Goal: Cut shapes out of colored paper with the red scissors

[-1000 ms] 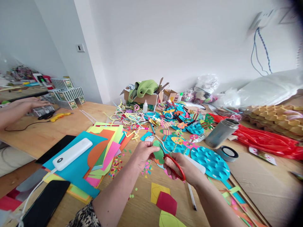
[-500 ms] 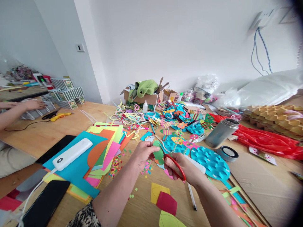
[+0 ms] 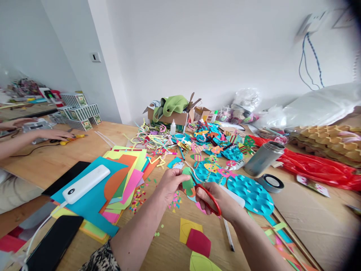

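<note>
Near the middle of the table, my left hand [image 3: 170, 183] pinches a piece of green paper [image 3: 187, 180] between thumb and fingers. My right hand [image 3: 213, 197] is closed around the red-handled scissors [image 3: 216, 207], whose blades lie against the right edge of the green paper. Beneath my hands are small paper scraps [image 3: 175, 199] in mixed colours. Closer to me lie a yellow paper piece [image 3: 184, 227] with a drawn outline, a dark red paper piece [image 3: 199, 242] and a lime paper piece [image 3: 201, 262].
Stacked coloured paper [image 3: 124, 177] with a white power bank [image 3: 86, 184] lies left, beside a black phone [image 3: 53, 244]. Rightward are a blue bumpy disc [image 3: 251, 194], a steel flask [image 3: 263, 158] and its lid [image 3: 271, 183]. A co-worker's hand [image 3: 55, 134] reaches over a yellow tool [image 3: 72, 139].
The green paper has shifted slightly in my left hand against the blades. On the left, the co-worker's hand has moved right, from the grey piece towards the yellow tool.
</note>
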A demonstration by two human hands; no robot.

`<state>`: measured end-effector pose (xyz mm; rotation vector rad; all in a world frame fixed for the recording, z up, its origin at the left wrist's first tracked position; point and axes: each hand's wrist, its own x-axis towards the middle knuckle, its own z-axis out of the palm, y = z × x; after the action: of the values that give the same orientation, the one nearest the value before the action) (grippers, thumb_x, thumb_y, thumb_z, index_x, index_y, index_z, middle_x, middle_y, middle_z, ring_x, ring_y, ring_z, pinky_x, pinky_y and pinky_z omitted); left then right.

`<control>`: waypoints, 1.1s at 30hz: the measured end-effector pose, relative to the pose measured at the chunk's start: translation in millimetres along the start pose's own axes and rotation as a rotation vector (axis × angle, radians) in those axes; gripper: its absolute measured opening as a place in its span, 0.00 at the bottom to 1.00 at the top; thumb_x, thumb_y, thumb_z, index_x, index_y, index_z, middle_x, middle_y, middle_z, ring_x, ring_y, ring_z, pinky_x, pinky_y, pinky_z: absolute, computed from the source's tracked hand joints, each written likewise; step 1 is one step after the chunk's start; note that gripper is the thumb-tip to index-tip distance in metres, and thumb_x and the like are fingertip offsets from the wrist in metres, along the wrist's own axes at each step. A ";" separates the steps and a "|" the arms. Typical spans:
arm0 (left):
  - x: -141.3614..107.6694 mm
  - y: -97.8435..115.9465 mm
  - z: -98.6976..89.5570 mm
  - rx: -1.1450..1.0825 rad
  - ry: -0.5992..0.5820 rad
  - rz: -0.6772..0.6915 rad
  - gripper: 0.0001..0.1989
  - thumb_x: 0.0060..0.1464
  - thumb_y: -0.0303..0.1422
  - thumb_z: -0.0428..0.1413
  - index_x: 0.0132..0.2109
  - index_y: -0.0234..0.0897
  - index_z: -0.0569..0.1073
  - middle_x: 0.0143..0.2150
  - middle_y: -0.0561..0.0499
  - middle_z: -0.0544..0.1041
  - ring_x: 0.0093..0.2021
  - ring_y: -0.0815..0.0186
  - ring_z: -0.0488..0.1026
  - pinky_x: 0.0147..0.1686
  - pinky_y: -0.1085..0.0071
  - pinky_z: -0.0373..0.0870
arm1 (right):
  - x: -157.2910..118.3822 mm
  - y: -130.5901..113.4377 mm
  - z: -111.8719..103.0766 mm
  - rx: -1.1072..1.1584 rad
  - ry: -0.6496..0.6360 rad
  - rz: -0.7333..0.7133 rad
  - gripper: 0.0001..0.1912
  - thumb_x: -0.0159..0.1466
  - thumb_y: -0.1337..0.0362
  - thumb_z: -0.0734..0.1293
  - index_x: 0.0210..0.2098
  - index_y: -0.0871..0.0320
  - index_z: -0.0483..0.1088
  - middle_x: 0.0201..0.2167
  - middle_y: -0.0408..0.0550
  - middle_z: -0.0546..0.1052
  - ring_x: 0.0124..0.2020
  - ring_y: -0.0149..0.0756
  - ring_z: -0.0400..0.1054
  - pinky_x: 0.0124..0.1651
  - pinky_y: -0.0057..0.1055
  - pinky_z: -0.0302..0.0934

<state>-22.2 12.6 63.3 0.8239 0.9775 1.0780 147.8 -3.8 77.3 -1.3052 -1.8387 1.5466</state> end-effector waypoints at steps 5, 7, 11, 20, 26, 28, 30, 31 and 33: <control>-0.9 0.8 -0.8 0.032 -0.014 -0.007 0.14 0.34 0.37 0.67 0.25 0.33 0.74 0.22 0.52 0.74 0.21 0.70 0.68 0.25 0.72 0.64 | 0.9 2.0 -1.2 0.005 -0.026 -0.007 0.38 0.48 0.25 0.62 0.22 0.57 0.62 0.15 0.43 0.69 0.14 0.27 0.61 0.16 0.23 0.49; -1.2 0.5 -1.6 0.038 -0.020 -0.009 0.13 0.35 0.37 0.67 0.26 0.33 0.75 0.22 0.52 0.74 0.21 0.70 0.68 0.25 0.72 0.64 | 0.8 2.2 -1.5 0.009 -0.035 -0.014 0.37 0.49 0.26 0.62 0.22 0.57 0.62 0.16 0.43 0.69 0.15 0.27 0.61 0.17 0.23 0.49; -0.3 -1.5 -4.1 0.061 -0.025 0.004 0.12 0.37 0.36 0.66 0.27 0.33 0.75 0.23 0.53 0.73 0.23 0.70 0.68 0.26 0.73 0.64 | -0.6 0.2 -1.8 -0.008 -0.041 -0.017 0.38 0.48 0.25 0.61 0.22 0.58 0.62 0.15 0.43 0.69 0.15 0.26 0.61 0.17 0.23 0.49; -0.4 -0.8 -4.1 0.074 0.006 0.008 0.10 0.37 0.34 0.64 0.26 0.34 0.73 0.22 0.55 0.72 0.22 0.71 0.66 0.26 0.74 0.60 | -1.9 -0.2 -1.8 -0.030 -0.025 -0.012 0.40 0.48 0.23 0.59 0.22 0.58 0.63 0.15 0.42 0.68 0.14 0.26 0.60 0.17 0.22 0.49; -4.0 5.2 1.3 0.085 0.055 -0.003 0.10 0.35 0.35 0.63 0.23 0.35 0.71 0.18 0.57 0.67 0.20 0.73 0.62 0.23 0.75 0.55 | -1.0 -1.3 -1.1 -0.023 -0.016 -0.003 0.40 0.46 0.23 0.59 0.22 0.58 0.62 0.15 0.42 0.68 0.14 0.25 0.60 0.17 0.22 0.49; -4.6 6.1 2.4 0.074 0.049 -0.019 0.10 0.34 0.35 0.63 0.23 0.35 0.71 0.18 0.57 0.68 0.20 0.73 0.62 0.23 0.74 0.57 | -0.7 -1.7 -1.1 -0.016 -0.011 0.001 0.41 0.45 0.23 0.60 0.22 0.58 0.62 0.14 0.42 0.68 0.14 0.25 0.60 0.16 0.22 0.48; -4.6 6.3 2.8 0.070 0.040 -0.027 0.11 0.33 0.35 0.64 0.24 0.35 0.72 0.19 0.57 0.68 0.20 0.73 0.63 0.24 0.74 0.58 | -0.6 -1.6 -1.3 -0.011 -0.008 0.005 0.41 0.45 0.22 0.60 0.22 0.59 0.63 0.14 0.42 0.68 0.14 0.25 0.59 0.16 0.22 0.48; -4.4 6.1 2.7 0.070 0.038 -0.024 0.11 0.33 0.35 0.64 0.25 0.34 0.72 0.19 0.57 0.69 0.20 0.73 0.63 0.24 0.74 0.58 | -0.6 -1.5 -1.4 -0.008 -0.008 0.005 0.41 0.45 0.22 0.60 0.22 0.59 0.63 0.14 0.42 0.68 0.14 0.25 0.59 0.16 0.22 0.48; -3.4 5.3 2.2 0.067 0.037 -0.007 0.10 0.34 0.35 0.63 0.25 0.34 0.73 0.19 0.57 0.69 0.20 0.73 0.62 0.24 0.74 0.57 | -0.6 -0.9 -1.6 -0.005 -0.010 0.006 0.42 0.45 0.22 0.60 0.23 0.59 0.63 0.14 0.43 0.68 0.14 0.25 0.60 0.16 0.22 0.48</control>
<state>-22.5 10.6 69.7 0.8568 1.0513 1.0628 149.1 -3.3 78.7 -1.3083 -1.8477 1.5556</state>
